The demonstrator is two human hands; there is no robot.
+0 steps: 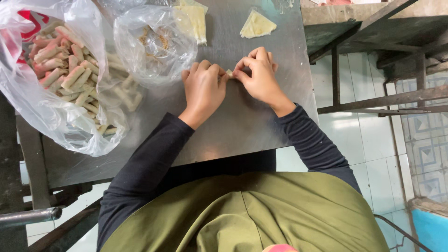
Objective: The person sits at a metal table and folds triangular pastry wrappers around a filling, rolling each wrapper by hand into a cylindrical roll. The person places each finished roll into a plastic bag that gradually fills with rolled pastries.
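**At the counter's middle: both hands pinched on one small roll**

On the steel counter (242, 126), near its centre, the left hand (203, 91) and right hand (259, 77) meet knuckle to knuckle. Between them sits a small pale pastry roll (229, 73), only a sliver of it visible; the rest is hidden under the fingers. Left fingers (212, 70) are curled down and closed on the roll's left end. Right fingers (247, 63) are bent and closed on its right end. Both hands rest low, against the counter surface. Dark long sleeves cover both forearms.

Beyond the hands, toward the far edge, a folded triangular wrapper (255, 24) lies flat, well apart from the roll. Just left of it is a stack of pale wrapper sheets (196, 18), partly under plastic.

To the left of the left hand stands a clear plastic bag (156, 44), crumpled open, with a little brownish filling inside. Further left, a large clear plastic bag (56, 107) holds many finished rolls (70, 74), pale with pinkish patches, piled in no order; some lie close to the bag's mouth.

Right of the counter: a dark metal frame (368, 100) over white floor tiles (364, 140).
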